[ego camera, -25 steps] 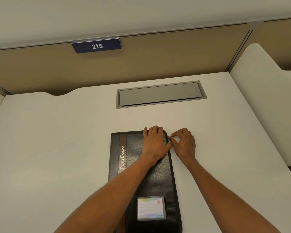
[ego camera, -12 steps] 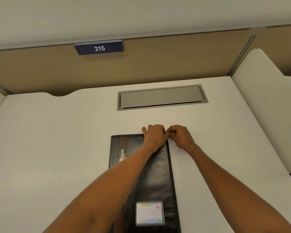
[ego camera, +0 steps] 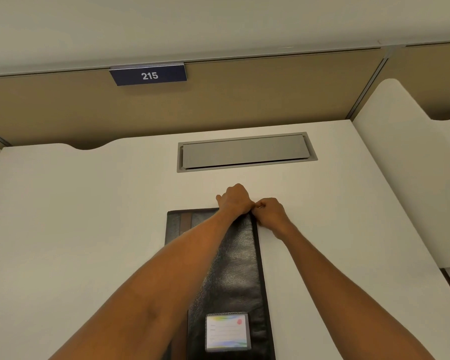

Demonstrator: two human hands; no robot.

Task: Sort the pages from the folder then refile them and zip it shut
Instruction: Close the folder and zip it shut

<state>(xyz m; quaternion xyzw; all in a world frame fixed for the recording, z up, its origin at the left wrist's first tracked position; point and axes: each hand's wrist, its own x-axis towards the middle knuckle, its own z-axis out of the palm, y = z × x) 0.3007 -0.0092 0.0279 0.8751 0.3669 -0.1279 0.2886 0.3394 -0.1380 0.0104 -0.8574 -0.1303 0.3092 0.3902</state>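
Head view: one folder (ego camera: 235, 268), left hand (ego camera: 234, 201) and right hand (ego camera: 272, 213) holding it.

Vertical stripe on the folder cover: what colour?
Brown stripe on the black leather folder; head view.

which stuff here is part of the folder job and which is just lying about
Job: folder, zip pull, left hand holding the folder's far corner, right hand pinching the pull.
Lying about: grey hatch, number sign, desk.

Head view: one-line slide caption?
Left hand grips the black folder at its far corner while right hand pinches the zipper pull.
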